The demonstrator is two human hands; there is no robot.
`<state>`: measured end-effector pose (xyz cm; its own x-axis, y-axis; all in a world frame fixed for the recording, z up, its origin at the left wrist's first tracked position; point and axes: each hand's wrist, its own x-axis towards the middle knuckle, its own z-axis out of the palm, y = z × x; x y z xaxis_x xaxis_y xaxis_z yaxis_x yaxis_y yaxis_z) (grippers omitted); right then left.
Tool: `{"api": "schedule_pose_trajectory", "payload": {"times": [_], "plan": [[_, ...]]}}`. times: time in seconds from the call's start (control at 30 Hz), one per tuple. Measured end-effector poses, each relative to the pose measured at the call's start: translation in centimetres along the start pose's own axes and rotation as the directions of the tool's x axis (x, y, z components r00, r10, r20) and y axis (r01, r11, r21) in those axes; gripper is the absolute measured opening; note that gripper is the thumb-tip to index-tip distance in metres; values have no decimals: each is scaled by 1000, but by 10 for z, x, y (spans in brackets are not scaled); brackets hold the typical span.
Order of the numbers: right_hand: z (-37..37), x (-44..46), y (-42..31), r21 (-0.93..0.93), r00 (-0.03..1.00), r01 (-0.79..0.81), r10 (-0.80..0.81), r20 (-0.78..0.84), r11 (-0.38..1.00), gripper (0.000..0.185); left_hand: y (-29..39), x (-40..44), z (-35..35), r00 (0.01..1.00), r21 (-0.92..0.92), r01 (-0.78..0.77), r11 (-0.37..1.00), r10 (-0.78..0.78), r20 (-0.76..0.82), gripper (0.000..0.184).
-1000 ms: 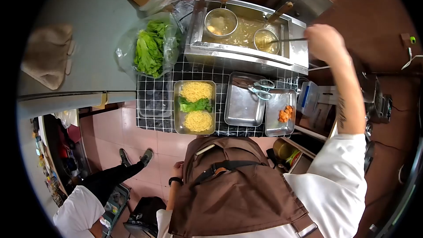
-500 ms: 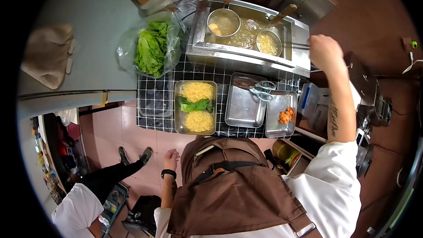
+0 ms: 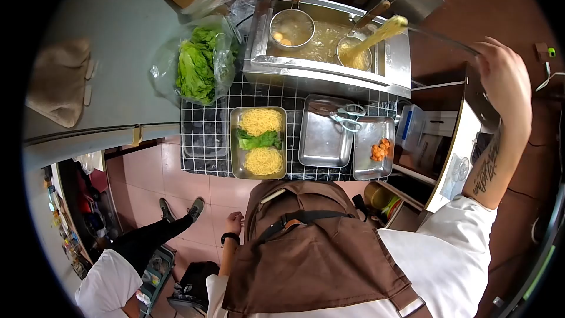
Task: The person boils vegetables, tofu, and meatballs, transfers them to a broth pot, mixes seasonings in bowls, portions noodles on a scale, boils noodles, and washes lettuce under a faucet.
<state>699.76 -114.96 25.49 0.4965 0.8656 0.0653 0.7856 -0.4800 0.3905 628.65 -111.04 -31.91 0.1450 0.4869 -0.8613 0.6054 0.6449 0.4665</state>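
Note:
My right hand (image 3: 500, 73) is raised to the right of the boiler, closed around a pair of long thin chopsticks (image 3: 441, 38). Their tips grip a strand bundle of yellow noodles (image 3: 379, 34), stretched up out of a strainer basket (image 3: 354, 53) with a wooden handle. That basket sits in the bubbling water of the metal boiler (image 3: 318, 65). To its left, a second strainer (image 3: 292, 29) holds a few round pale pieces under the water. Down beside the brown apron hangs my left hand (image 3: 234, 222), loosely curled with nothing seen in it.
On the wire rack stand a tray (image 3: 234, 141) of noodles and lettuce, a tray with scissors (image 3: 323, 144) and a tray with orange pieces (image 3: 371, 168). A bag of lettuce (image 3: 199, 68) lies left of the boiler. Another person (image 3: 109, 282) is at lower left.
My right hand has moved right and away from the boiler, drawing the chopsticks up with noodles that were inside the right strainer. My left hand has dropped slightly, its fingers more curled.

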Motion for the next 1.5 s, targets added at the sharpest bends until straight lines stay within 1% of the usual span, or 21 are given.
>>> {"api": "schedule_pose_trajectory", "payload": {"times": [0.2,0.3,0.4,0.47,0.57,0.63,0.67,0.7,0.87,0.93,1.0,1.1,1.17,1.2,1.23,1.27,1.3,1.33,1.4,1.47,1.5], "plan": [[78,25,-19,-33,971,-118,122,206,992,21,60,4,4,994,-17,-105,994,105,-4,26],[134,43,-55,6,965,23,-23,259,1000,18,90,-13,11,990,-47,-141,989,140,-28,27],[174,66,-97,8,862,129,-116,493,992,22,94,-25,15,988,-17,-148,989,148,-39,27],[226,76,-105,22,836,277,-252,487,961,20,85,-24,16,991,41,-135,990,136,-17,26],[208,70,-79,36,900,262,-258,353,964,18,84,-26,14,985,140,-168,976,170,-5,26],[142,56,-53,18,916,127,-125,381,992,15,94,-34,16,982,173,-183,968,187,-7,27],[115,40,-41,32,968,10,-17,249,999,13,97,-32,15,985,169,-172,971,175,-2,27],[85,27,-29,-56,979,-3,14,205,998,16,99,-29,13,987,166,-162,973,163,6,27],[3,-18,-18,49,988,-154,154,6,987,23,116,-5,4,947,143,-320,937,321,13,26],[39,-19,-10,31,994,-28,31,-102,999,23,149,3,5,905,160,-414,896,424,-36,24],[84,-11,-18,206,995,-92,81,62,974,22,198,8,3,842,215,-515,830,537,-57,22],[122,-21,-50,133,971,-153,124,206,979,25,296,18,5,708,198,-674,712,699,-103,20],[151,-52,-49,193,995,-104,100,30,976,28,371,33,3,593,243,-756,608,793,-139,20],[135,-61,-62,309,964,-249,205,168,918,28,413,37,3,509,259,-807,532,847,-155,19],[143,-81,-63,374,981,-193,191,41,907,27,458,36,2,525,333,-765,551,833,-173,19],[138,-95,-74,504,952,-306,268,148,808,26,487,75,-6,487,367,-768,524,851,-196,25],[160,-117,-76,569,967,-225,254,30,791,26,517,90,-5,389,431,-770,471,882,-268,36],[178,-137,-85,714,934,-321,335,127,623,28,546,102,-1,280,496,-761,418,901,-330,47],[185,-161,-120,871,866,-423,394,307,251,29,582,143,-1,397,539,-631,558,829,-393,67],[195,-184,-155,866,793,-498,378,477,-50,30,598,165,-3,643,571,-423,704,676,-359,87],[194,-190,-170,836,772,-542,341,537,-89,30,601,172,-8,739,565,-351,746,592,-323,90]]}}
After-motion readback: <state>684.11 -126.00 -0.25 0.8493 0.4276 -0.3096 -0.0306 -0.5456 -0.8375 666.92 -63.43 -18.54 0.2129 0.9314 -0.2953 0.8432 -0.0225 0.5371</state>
